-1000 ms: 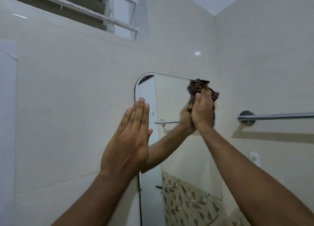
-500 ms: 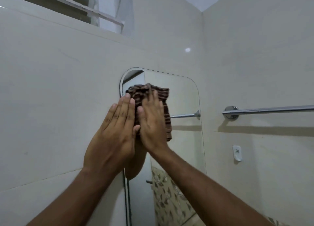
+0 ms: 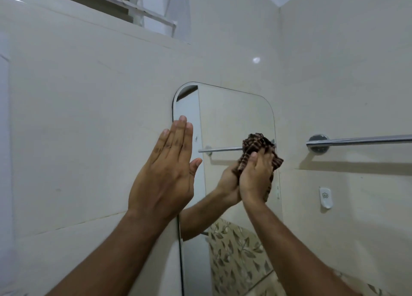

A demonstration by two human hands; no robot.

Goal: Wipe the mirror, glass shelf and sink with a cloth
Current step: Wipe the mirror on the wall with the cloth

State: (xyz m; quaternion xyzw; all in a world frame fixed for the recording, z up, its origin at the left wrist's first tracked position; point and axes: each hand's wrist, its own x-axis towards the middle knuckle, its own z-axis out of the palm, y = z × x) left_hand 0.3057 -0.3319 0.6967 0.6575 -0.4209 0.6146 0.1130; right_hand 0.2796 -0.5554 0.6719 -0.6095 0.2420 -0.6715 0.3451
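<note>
The right hand (image 3: pixel 256 175) presses a bunched striped cloth (image 3: pixel 256 146) to the mirror (image 3: pixel 234 117) near its right edge; the left hand (image 3: pixel 165 175) rests flat, fingers straight, beside the left edge. Best to overlap strokes downward with even pressure.

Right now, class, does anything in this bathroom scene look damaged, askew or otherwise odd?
Nothing stands out. The mirror looks whole, the towel rail sits level, and the right hand presses the striped cloth against the glass.

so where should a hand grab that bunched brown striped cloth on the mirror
Take the brown striped cloth by the loose bunched folds at its top, coming from above. The right hand covers its lower part against the mirror, so only the top sticks out free.
</note>
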